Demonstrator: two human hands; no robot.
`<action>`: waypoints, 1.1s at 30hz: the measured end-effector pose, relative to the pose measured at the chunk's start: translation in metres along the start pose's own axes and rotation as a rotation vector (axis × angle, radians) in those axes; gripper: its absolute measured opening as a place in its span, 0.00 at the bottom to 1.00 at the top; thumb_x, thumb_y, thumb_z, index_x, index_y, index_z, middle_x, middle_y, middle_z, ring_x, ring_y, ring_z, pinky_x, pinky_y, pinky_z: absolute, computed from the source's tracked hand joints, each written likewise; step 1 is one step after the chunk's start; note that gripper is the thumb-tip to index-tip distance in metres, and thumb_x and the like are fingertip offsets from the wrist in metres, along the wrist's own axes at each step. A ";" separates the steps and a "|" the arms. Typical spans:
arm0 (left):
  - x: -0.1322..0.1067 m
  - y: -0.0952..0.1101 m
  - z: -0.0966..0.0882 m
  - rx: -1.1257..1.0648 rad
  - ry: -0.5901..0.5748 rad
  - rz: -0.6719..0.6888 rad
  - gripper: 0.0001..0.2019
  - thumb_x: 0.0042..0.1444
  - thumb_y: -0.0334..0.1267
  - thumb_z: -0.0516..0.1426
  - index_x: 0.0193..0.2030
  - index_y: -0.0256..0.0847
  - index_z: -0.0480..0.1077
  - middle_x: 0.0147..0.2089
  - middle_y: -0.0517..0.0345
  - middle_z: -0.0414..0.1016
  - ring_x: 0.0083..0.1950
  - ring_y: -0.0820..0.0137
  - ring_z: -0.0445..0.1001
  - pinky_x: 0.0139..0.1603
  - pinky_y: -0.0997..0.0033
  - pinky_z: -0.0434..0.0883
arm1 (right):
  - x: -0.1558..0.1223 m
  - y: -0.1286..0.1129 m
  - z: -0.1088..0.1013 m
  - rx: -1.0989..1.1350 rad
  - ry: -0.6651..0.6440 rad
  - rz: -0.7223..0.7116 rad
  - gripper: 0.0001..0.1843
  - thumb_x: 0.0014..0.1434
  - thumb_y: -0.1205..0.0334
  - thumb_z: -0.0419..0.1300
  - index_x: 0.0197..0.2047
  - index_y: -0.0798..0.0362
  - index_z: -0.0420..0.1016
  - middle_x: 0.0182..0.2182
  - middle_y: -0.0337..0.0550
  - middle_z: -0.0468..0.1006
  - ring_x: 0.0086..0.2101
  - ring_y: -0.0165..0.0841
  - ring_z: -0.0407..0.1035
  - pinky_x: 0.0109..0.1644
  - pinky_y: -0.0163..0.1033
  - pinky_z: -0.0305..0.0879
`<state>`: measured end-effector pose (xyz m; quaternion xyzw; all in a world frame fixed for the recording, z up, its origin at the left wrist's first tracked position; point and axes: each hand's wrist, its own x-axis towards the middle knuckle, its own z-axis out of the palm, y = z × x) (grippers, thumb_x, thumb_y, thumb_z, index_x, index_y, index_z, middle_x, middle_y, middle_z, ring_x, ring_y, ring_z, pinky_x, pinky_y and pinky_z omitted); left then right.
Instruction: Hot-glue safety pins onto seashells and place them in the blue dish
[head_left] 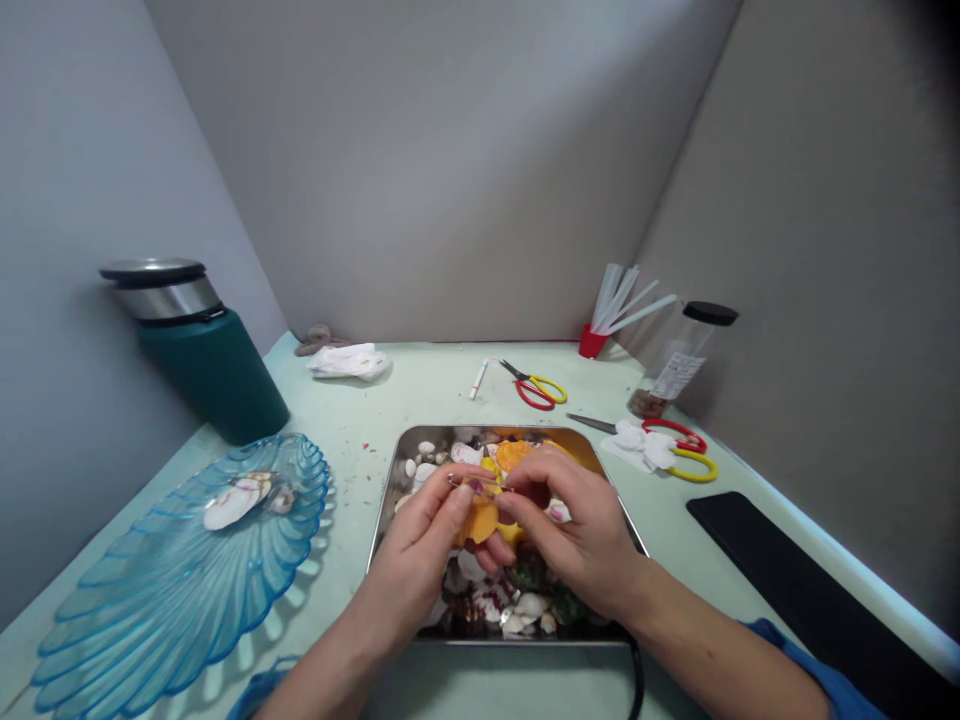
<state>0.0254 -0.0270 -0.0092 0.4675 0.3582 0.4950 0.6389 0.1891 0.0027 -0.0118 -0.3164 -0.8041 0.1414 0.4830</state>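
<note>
My left hand [429, 528] pinches an orange-yellow shell [478, 522], or a shell-like piece, over the metal tray. A thin, shiny wire-like piece [484, 484] runs across the shell's top, between both hands. My right hand [589, 522] has its thumb and fingers closed at the right end of this piece. Whether it is a pin or a bent wire is too small to tell. Below both hands lies the shallow metal tray [517, 642], filled with assorted shells [491, 600], white, orange, yellow and dark ones. The hands cover the tray's middle.
At left are a blue scalloped glass dish [187, 600] with several shells and a green bottle [214, 370]. Behind lie white tissue [349, 362], a marker [478, 380] and scissors [536, 385]. Glue sticks [619, 300], a jar [679, 365], more scissors [686, 450] and a black slab [810, 600] are right.
</note>
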 end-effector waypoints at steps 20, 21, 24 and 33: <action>-0.003 -0.001 -0.001 0.225 -0.042 0.067 0.08 0.62 0.43 0.50 0.40 0.42 0.63 0.20 0.64 0.71 0.23 0.73 0.67 0.26 0.76 0.63 | 0.000 -0.002 -0.001 0.054 -0.102 -0.065 0.07 0.60 0.68 0.56 0.30 0.54 0.66 0.24 0.38 0.67 0.25 0.28 0.60 0.29 0.34 0.56; -0.003 -0.001 -0.002 0.231 -0.046 0.066 0.08 0.62 0.43 0.49 0.40 0.42 0.63 0.20 0.64 0.71 0.23 0.73 0.67 0.26 0.75 0.63 | 0.000 -0.002 -0.001 0.057 -0.101 -0.069 0.07 0.60 0.68 0.56 0.30 0.54 0.66 0.24 0.38 0.68 0.25 0.28 0.60 0.29 0.34 0.56; -0.004 -0.002 -0.003 0.256 -0.047 0.074 0.08 0.63 0.43 0.49 0.40 0.42 0.64 0.20 0.64 0.70 0.23 0.73 0.67 0.27 0.75 0.64 | -0.001 -0.001 -0.001 0.058 -0.104 -0.075 0.07 0.60 0.67 0.56 0.30 0.54 0.66 0.24 0.38 0.68 0.25 0.28 0.60 0.29 0.34 0.56; -0.004 -0.005 -0.002 0.303 -0.030 0.093 0.10 0.63 0.45 0.48 0.40 0.41 0.63 0.20 0.64 0.69 0.23 0.72 0.67 0.27 0.74 0.64 | 0.001 -0.001 -0.003 0.058 -0.116 -0.085 0.06 0.60 0.69 0.55 0.31 0.54 0.66 0.24 0.39 0.68 0.25 0.29 0.60 0.30 0.35 0.56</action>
